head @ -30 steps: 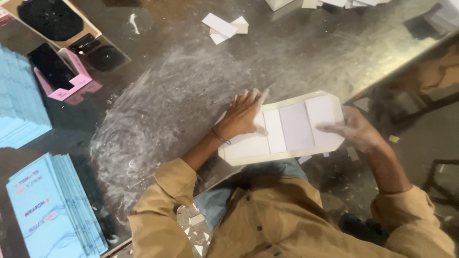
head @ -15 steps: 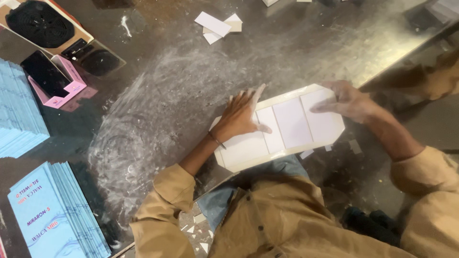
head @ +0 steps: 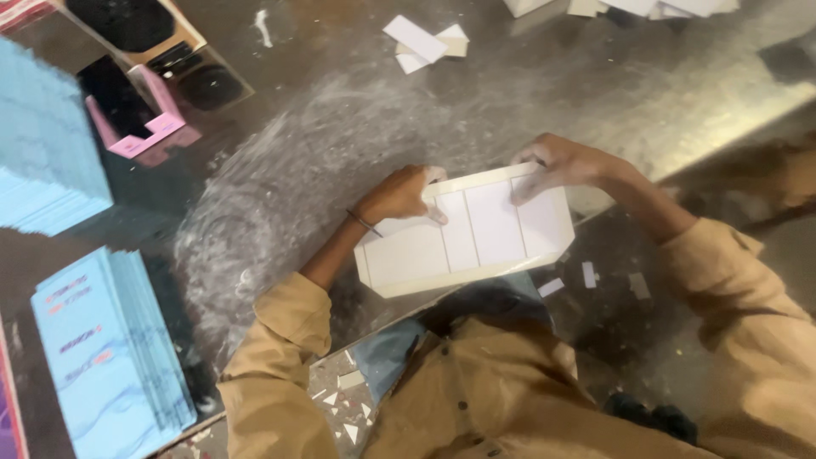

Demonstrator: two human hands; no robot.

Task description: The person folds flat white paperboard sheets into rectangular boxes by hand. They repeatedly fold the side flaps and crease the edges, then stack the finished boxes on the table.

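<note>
White card, flat and creased into panels: that's the box blank (head: 466,238) you've got on the near edge of the grey metal surface (head: 340,110), w/ its near-right part hanging a bit past the edge over your lap. Your left hand (head: 399,194) sits at the blank's far-left corner, fingers curled shut around the far flap there, thumb side down on the card. Your right hand (head: 557,161) is at the far-right corner, fingers bent and pinching/pressing that edge of the blank; can't tell exactly how much is grip vs. press.

Blank has cut-off corners and approx. 3 narrow panels in the middle btw. two wider ends. A thin band is on your left wrist.

Surface around the blank is smeared w/ pale dusty streaks. Far side, well apart from your hands: a few small white card pieces (head: 425,41). Far left: a pink holder (head: 140,123) w/ a dark phone-like slab in it, next to a tan tray (head: 183,30) of black items. Left edge: a blurred light-blue stack (head: 42,144), and nearer you a stack of light-blue printed cards (head: 110,357). Small white scraps (head: 586,276) lie on the floor below the surface edge, right of the blank.
</note>
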